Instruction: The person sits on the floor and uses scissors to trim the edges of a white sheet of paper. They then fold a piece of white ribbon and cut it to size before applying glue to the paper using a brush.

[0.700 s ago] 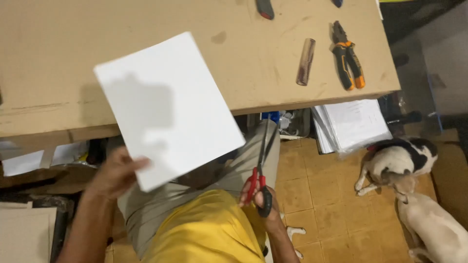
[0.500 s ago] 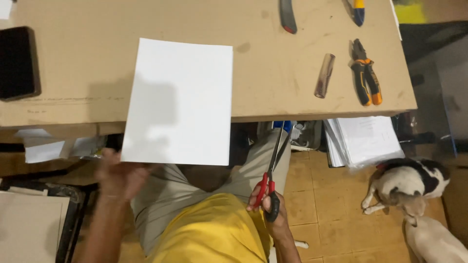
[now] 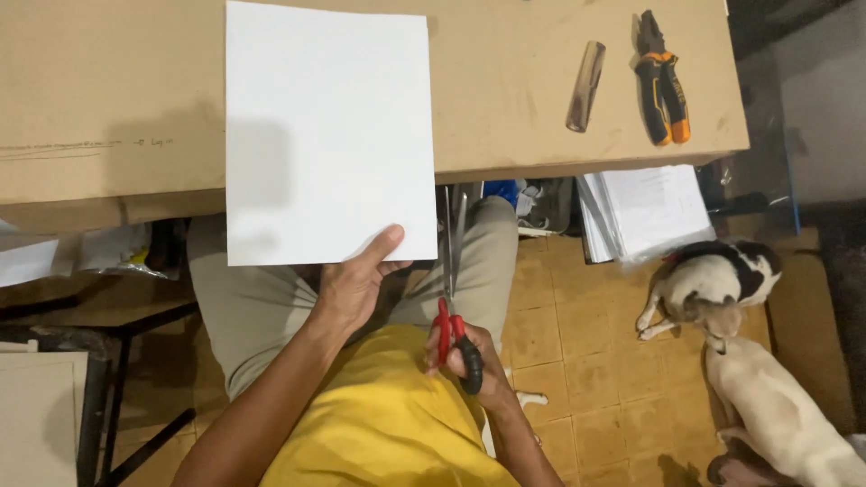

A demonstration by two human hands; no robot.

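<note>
tiled tan floor below, brown cardboard-covered tabletop across the upper part of the view. large blank white rectangular paper sheet upright in front of the table edge, lower edge hanging over the lap, upper part overlapping the cardboard surface. left hand closed on the sheet's bottom right corner, thumb lying on the front face, fingers hidden behind. right hand lower and to the right, wrapped around the handles of long scissors with red and black handles; steel blades pointing up toward the table edge, just beside the paper's right edge, apparently nearly shut, though hard to tell for certain. khaki trousers and yellow shirt filling the lower middle. on the tabletop at upper right, well apart from the hands: short brown wooden stick-like piece, and beside it pliers with orange and black handles. under the table's right end, stack of white paper sheets. on the floor at right, black and white dog lying near cream-coloured dog, heads close together. dark metal stand legs at lower left.
</note>
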